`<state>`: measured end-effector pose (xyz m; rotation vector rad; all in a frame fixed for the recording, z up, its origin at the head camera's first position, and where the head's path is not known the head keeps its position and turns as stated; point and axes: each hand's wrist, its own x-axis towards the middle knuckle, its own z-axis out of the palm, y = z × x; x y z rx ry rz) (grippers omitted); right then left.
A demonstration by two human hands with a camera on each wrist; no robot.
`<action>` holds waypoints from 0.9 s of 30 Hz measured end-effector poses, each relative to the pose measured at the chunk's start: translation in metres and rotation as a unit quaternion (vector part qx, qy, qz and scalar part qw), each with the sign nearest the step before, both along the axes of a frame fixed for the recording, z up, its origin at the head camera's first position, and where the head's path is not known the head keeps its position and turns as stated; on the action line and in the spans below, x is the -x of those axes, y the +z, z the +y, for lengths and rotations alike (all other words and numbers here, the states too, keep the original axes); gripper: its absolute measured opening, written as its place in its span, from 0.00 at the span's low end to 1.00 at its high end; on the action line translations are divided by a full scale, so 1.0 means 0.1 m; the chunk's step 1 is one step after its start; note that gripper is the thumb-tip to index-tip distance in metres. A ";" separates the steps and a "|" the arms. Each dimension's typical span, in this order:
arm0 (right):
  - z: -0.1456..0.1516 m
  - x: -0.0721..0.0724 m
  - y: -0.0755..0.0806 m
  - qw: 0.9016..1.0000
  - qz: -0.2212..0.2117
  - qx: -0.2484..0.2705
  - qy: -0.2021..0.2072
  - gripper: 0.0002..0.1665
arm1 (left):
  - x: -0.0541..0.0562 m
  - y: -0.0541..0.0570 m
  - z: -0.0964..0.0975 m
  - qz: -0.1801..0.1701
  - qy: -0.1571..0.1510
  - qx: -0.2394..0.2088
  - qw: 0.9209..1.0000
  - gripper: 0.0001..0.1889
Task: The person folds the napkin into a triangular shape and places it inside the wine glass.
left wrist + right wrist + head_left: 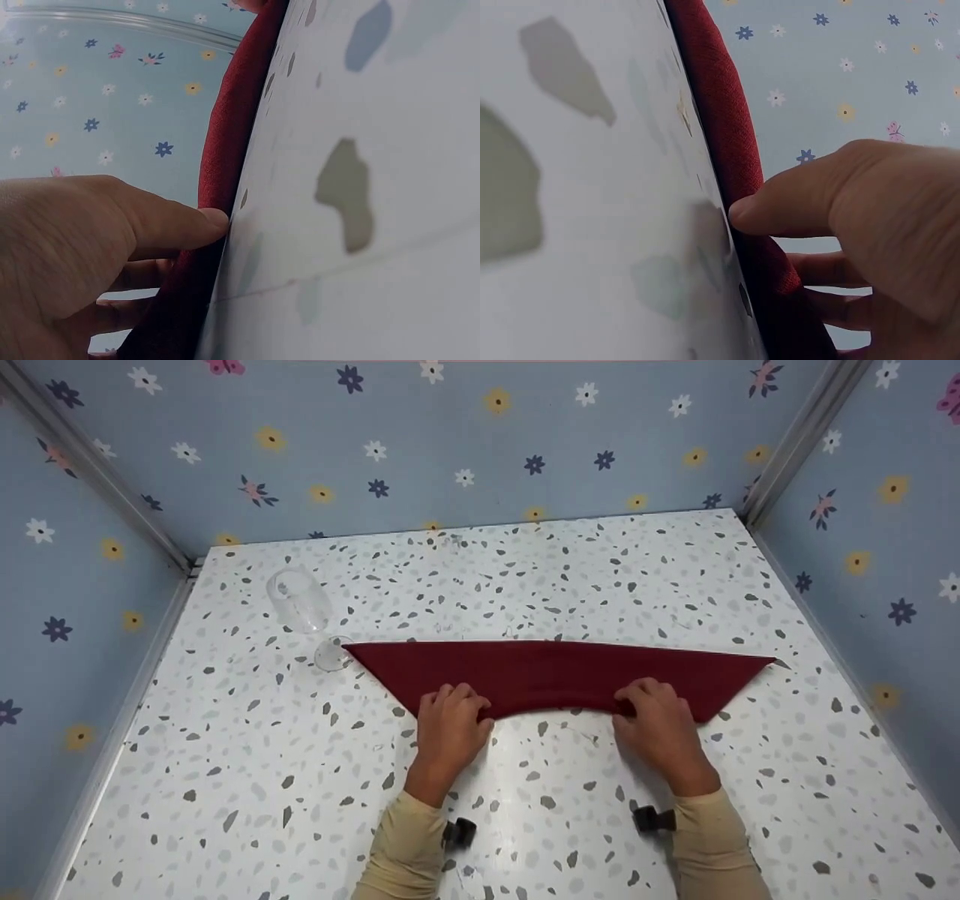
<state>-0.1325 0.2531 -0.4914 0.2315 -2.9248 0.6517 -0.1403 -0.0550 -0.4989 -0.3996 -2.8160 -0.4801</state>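
A dark red folded cloth napkin (555, 675) lies across the middle of the speckled tabletop, its long straight edge at the back and its near edge bowed between the hands. At the left of that near edge, my left hand (452, 727) grips the cloth, thumb on the front of the fold and fingers over the top. Further right, my right hand (660, 727) holds the same edge likewise. In the right wrist view, the thumb (780, 206) presses against the rolled edge. Both wrist views show the fold (225, 142) close to the table surface.
A clear stemmed glass (300, 600) stands at the back left, its foot beside the napkin's left corner. Flower-patterned panels (450, 442) enclose the white speckled table (225, 765) at the back and both sides. Dark wrist-worn devices (460, 832) sit at each sleeve.
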 end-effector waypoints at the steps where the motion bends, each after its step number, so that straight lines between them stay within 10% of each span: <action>1: 0.00 0.00 0.00 1.000 0.001 0.000 0.000 0.16 | 0.00 0.00 0.00 -0.001 0.002 -0.003 1.000 0.07; 27: 0.00 0.01 0.00 0.999 0.001 0.027 -0.039 0.12 | 0.02 0.00 -0.01 0.018 0.018 -0.040 0.999 0.11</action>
